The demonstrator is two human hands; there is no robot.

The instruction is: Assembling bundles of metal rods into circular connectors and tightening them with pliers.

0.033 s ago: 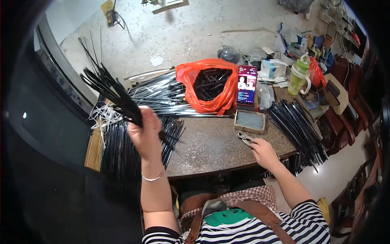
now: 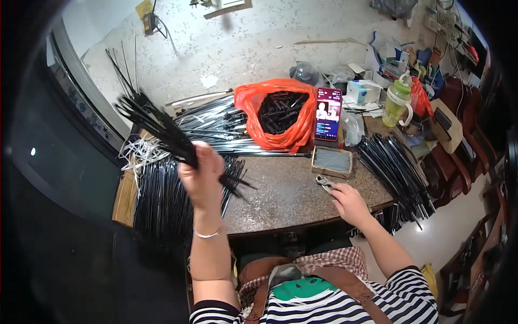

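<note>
Bundle of black rods (image 2: 162, 129): one fistful, too many to count, raised above the table (image 2: 280, 197), left of the orange bag (image 2: 278, 116); left hand (image 2: 202, 175) fingers closed round its lower part; likely light, stiff, slippery, prone to fanning, best gripped mid-length; right hand (image 2: 350, 204), right of the bag at the table's near edge, fingers curled on one pair of metal pliers (image 2: 324, 182); one phone (image 2: 329, 114) just right of the bag; one green bottle (image 2: 398, 102) farther right
</note>
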